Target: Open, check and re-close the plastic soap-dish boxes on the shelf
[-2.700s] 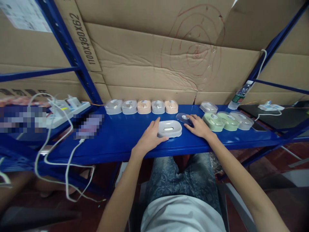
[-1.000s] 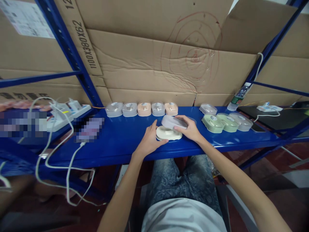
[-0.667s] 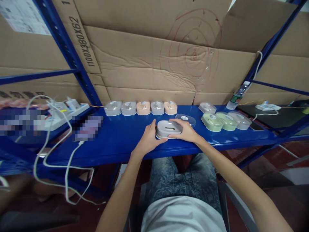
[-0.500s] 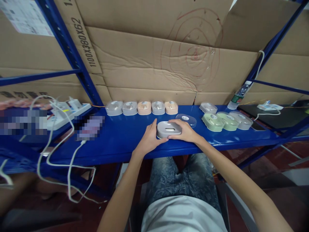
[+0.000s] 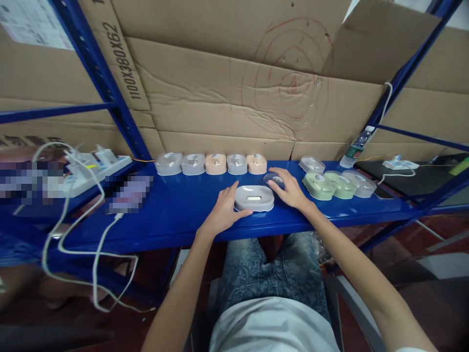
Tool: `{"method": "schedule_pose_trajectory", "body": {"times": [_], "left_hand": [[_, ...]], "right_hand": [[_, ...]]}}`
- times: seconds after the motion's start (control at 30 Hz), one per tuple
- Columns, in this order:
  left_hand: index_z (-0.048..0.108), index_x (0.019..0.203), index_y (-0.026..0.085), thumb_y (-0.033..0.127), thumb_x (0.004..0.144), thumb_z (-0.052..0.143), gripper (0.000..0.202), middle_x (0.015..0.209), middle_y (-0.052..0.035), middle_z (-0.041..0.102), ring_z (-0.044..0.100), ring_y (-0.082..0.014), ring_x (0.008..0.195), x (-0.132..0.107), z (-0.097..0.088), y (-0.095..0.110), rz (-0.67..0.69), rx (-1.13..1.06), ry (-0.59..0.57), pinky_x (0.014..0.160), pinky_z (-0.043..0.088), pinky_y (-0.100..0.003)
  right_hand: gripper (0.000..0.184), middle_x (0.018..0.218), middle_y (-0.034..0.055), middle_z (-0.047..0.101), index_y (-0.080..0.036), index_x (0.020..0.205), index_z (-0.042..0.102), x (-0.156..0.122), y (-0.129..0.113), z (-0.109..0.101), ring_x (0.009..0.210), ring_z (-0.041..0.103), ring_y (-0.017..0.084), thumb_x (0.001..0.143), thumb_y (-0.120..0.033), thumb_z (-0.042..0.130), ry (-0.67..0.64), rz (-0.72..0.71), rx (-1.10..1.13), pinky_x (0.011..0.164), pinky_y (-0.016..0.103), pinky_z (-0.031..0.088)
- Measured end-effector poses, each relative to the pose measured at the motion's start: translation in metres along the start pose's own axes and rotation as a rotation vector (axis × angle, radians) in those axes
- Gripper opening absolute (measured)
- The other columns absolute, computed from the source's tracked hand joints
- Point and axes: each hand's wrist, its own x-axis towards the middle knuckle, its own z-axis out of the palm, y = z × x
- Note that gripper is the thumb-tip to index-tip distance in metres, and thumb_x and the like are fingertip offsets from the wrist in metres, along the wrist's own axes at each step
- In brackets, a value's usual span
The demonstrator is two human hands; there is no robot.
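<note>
Left hand [image 5: 223, 212] cupped round the left end of the grey case [image 5: 254, 198], thumb along its near edge, a light steadying grip. Case sits uncovered on the blue shelf [image 5: 176, 215], dead ahead of the body.

Right hand [image 5: 291, 188] spread flat, fingers laid on the clear lid [image 5: 273, 179], which lies on the shelf at 1 o'clock from the case, just beside it. Hand not closed round it.

Step in hand, by my reading: lid-fetching, case held ready. Next calls for a pinch on the lid's rim and squaring it over the case.

Further out: row of five closed cases [image 5: 205, 164] at 11 o'clock, green cases [image 5: 318, 186] at 3 o'clock, water bottle [image 5: 354, 149] beyond, power strip [image 5: 91, 166] far at 9 o'clock.
</note>
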Motion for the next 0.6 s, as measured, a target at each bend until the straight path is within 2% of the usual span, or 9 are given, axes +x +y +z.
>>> {"method": "schedule_pose_trajectory", "body": {"times": [0.07, 0.13, 0.23, 0.3, 0.37, 0.47, 0.53, 0.6], "left_hand": [[0.026, 0.169, 0.022, 0.052, 0.088, 0.079, 0.101, 0.172, -0.0188, 0.034, 0.028, -0.041, 0.159, 0.0, 0.0, -0.001, 0.007, -0.005, 0.007, 0.126, 0.028, -0.058], [0.029, 0.168, 0.022, 0.051, 0.088, 0.079, 0.098, 0.17, -0.019, 0.037, 0.03, -0.0406, 0.158, 0.001, 0.001, -0.002, 0.015, -0.001, 0.006, 0.126, 0.029, -0.058], [0.032, 0.167, 0.022, 0.051, 0.089, 0.077, 0.095, 0.168, -0.0196, 0.039, 0.032, -0.0417, 0.157, 0.002, 0.002, -0.002, 0.019, 0.005, -0.01, 0.125, 0.03, -0.059], [0.031, 0.167, 0.021, 0.051, 0.089, 0.077, 0.096, 0.17, -0.0201, 0.037, 0.03, -0.042, 0.158, 0.002, 0.001, -0.002, 0.011, 0.003, -0.021, 0.126, 0.029, -0.06], [0.027, 0.168, 0.018, 0.051, 0.09, 0.076, 0.098, 0.172, -0.0213, 0.032, 0.026, -0.0417, 0.16, 0.003, 0.001, -0.001, -0.007, -0.001, -0.039, 0.127, 0.027, -0.059], [0.02, 0.17, 0.015, 0.052, 0.09, 0.075, 0.104, 0.176, -0.0231, 0.022, 0.018, -0.0404, 0.164, 0.003, 0.001, 0.0, -0.04, -0.013, -0.06, 0.13, 0.023, -0.058], [0.017, 0.171, 0.014, 0.053, 0.089, 0.077, 0.108, 0.176, -0.0241, 0.02, 0.018, -0.0402, 0.164, 0.003, 0.001, 0.0, -0.056, -0.028, -0.056, 0.13, 0.023, -0.058], [0.014, 0.171, 0.016, 0.054, 0.087, 0.079, 0.113, 0.174, -0.0246, 0.026, 0.022, -0.041, 0.163, 0.004, 0.002, -0.001, -0.063, -0.046, -0.037, 0.129, 0.026, -0.059]], "right_hand": [[0.062, 0.153, 0.0169, 0.06, -0.023, 0.15, 0.058, 0.0, 0.017, -0.007, 0.146, 0.052, 0.037, 0.102, -0.063, 0.056, -0.02, 0.035, -0.143, 0.123, 0.06, 0.041], [0.068, 0.155, 0.0182, 0.058, -0.023, 0.151, 0.059, -0.003, 0.032, -0.009, 0.147, 0.051, 0.04, 0.099, -0.065, 0.061, -0.114, 0.09, -0.252, 0.121, 0.063, 0.041], [0.066, 0.146, 0.0168, 0.064, -0.026, 0.152, 0.06, -0.011, 0.045, -0.006, 0.137, 0.059, 0.041, 0.098, -0.064, 0.063, -0.228, 0.135, -0.312, 0.115, 0.064, 0.047], [0.063, 0.139, 0.0163, 0.068, -0.026, 0.151, 0.061, -0.013, 0.047, -0.003, 0.131, 0.063, 0.039, 0.1, -0.062, 0.06, -0.21, 0.143, -0.306, 0.114, 0.06, 0.05], [0.06, 0.134, 0.0161, 0.07, -0.024, 0.149, 0.062, -0.012, 0.044, -0.002, 0.128, 0.064, 0.039, 0.102, -0.062, 0.056, -0.142, 0.198, -0.278, 0.114, 0.06, 0.05], [0.058, 0.138, 0.0135, 0.071, -0.025, 0.148, 0.062, -0.005, 0.03, -0.004, 0.128, 0.064, 0.038, 0.106, -0.061, 0.049, -0.063, 0.255, -0.139, 0.114, 0.063, 0.048], [0.054, 0.141, 0.0101, 0.07, -0.028, 0.15, 0.06, 0.001, 0.016, -0.008, 0.128, 0.065, 0.035, 0.107, -0.059, 0.048, -0.062, 0.17, -0.008, 0.114, 0.06, 0.048], [0.052, 0.145, 0.0075, 0.068, -0.032, 0.153, 0.058, 0.006, -0.002, -0.01, 0.132, 0.063, 0.032, 0.107, -0.057, 0.052, -0.116, 0.032, 0.082, 0.117, 0.058, 0.047]]}}
